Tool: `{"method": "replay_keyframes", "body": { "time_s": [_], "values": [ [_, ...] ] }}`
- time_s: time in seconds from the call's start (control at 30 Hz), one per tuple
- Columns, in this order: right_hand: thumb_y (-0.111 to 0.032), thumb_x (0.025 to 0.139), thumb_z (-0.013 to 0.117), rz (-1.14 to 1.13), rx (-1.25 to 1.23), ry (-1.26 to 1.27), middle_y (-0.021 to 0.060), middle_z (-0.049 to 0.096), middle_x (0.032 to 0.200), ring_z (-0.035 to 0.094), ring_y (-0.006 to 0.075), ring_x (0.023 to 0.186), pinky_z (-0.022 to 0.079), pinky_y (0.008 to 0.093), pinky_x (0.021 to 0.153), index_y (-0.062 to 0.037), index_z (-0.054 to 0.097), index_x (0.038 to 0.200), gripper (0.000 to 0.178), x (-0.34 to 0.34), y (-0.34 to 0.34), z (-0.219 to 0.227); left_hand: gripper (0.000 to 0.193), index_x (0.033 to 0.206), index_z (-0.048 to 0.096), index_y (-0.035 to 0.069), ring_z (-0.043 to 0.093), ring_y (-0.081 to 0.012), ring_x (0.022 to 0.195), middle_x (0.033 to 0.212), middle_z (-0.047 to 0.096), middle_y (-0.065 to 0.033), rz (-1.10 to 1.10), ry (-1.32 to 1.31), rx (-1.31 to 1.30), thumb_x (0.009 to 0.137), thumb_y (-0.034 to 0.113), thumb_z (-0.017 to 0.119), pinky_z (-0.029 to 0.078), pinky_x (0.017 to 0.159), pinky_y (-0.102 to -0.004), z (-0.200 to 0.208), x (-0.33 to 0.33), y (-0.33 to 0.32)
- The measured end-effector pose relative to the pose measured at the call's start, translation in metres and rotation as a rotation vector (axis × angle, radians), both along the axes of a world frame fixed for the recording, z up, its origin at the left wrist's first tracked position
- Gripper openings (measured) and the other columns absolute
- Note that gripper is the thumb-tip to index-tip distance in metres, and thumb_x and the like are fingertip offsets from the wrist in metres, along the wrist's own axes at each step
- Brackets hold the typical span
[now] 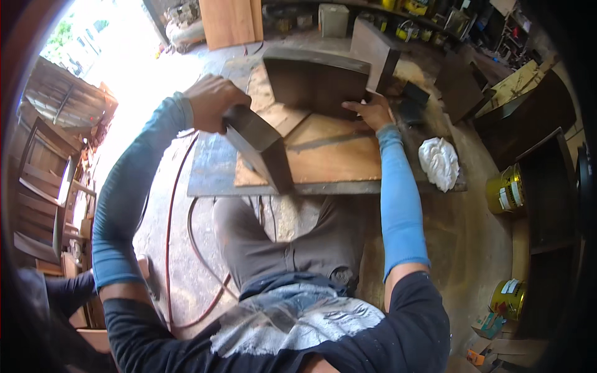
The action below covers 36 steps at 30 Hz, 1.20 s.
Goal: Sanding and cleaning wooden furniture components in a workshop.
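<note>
My left hand [211, 101] grips the top end of a dark brown wooden block [261, 146] that stands tilted on a plywood board [336, 158]. My right hand [373, 110] rests on the lower right corner of a dark brown wooden box [314, 78] that sits open-sided at the back of the board. Both forearms wear blue sleeves. The board lies on a low grey work surface [211, 168] in front of my knees.
A crumpled white rag [439, 163] lies right of the board. Yellow cans [505, 189] [509, 297] stand on the floor at right beside dark wooden panels [541, 186]. A red hose [169, 236] curves over the floor at left. Wooden furniture frames [43, 186] stand far left.
</note>
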State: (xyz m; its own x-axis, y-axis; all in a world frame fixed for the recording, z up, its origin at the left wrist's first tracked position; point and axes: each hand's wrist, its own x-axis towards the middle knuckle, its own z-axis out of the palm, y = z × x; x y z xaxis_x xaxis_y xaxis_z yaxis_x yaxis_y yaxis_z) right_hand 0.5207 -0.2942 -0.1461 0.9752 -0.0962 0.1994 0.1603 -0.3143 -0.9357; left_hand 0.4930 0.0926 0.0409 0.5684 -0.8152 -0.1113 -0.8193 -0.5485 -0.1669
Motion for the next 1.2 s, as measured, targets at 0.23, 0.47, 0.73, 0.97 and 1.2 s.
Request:
{"method": "replay_keyframes", "body": {
  "time_s": [0.23, 0.47, 0.73, 0.97, 1.2],
  "values": [
    [-0.048, 0.084, 0.077, -0.334, -0.154, -0.384, 0.0280, 0.067, 0.120, 0.066, 0.0325, 0.114, 0.052, 0.0378, 0.095, 0.0070, 0.059, 0.132, 0.075, 0.044, -0.036, 0.046, 0.064, 0.116, 0.066, 0.007, 0.067, -0.0386, 0.094, 0.093, 0.072, -0.0171, 0.121, 0.077, -0.185, 0.059, 0.028, 0.086, 0.051, 0.084, -0.0472, -0.001, -0.036, -0.112],
    [0.002, 0.089, 0.064, -0.519, 0.327, -0.558, 0.0168, 0.069, 0.122, 0.067, 0.0210, 0.106, 0.051, 0.0326, 0.095, 0.0042, 0.059, 0.133, 0.044, -0.145, -0.055, 0.012, 0.066, 0.124, 0.061, 0.003, 0.068, -0.0424, 0.092, 0.097, 0.070, -0.0241, 0.024, 0.175, -0.281, 0.066, 0.023, 0.086, 0.053, 0.084, -0.0476, -0.028, -0.025, -0.157],
    [0.003, 0.082, 0.065, -0.512, 0.105, -0.421, 0.0180, 0.067, 0.126, 0.066, 0.0234, 0.114, 0.052, 0.0386, 0.098, 0.0046, 0.060, 0.130, 0.048, -0.158, 0.009, -0.004, 0.068, 0.121, 0.059, -0.007, 0.070, -0.0358, 0.083, 0.092, 0.068, -0.0238, 0.042, 0.109, -0.455, 0.069, 0.026, 0.088, 0.053, 0.075, -0.0431, -0.051, -0.027, -0.137],
    [0.005, 0.077, 0.061, -0.330, 0.104, -0.258, 0.0246, 0.064, 0.128, 0.065, 0.0352, 0.116, 0.052, 0.0395, 0.097, 0.0064, 0.054, 0.135, 0.058, -0.174, 0.038, -0.011, 0.071, 0.121, 0.057, -0.007, 0.061, -0.0311, 0.067, 0.077, 0.060, -0.0165, 0.115, 0.160, -0.449, 0.069, 0.028, 0.090, 0.050, 0.066, -0.0394, -0.058, -0.029, -0.133],
    [0.010, 0.077, 0.056, -0.338, 0.140, -0.299, 0.0287, 0.064, 0.123, 0.066, 0.0406, 0.110, 0.054, 0.0416, 0.099, 0.0075, 0.053, 0.133, 0.057, -0.164, 0.035, -0.004, 0.076, 0.124, 0.055, -0.007, 0.063, -0.0292, 0.069, 0.078, 0.061, -0.0163, 0.092, 0.114, -0.454, 0.067, 0.026, 0.091, 0.050, 0.065, -0.0401, -0.056, -0.030, -0.133]
  ]
}}
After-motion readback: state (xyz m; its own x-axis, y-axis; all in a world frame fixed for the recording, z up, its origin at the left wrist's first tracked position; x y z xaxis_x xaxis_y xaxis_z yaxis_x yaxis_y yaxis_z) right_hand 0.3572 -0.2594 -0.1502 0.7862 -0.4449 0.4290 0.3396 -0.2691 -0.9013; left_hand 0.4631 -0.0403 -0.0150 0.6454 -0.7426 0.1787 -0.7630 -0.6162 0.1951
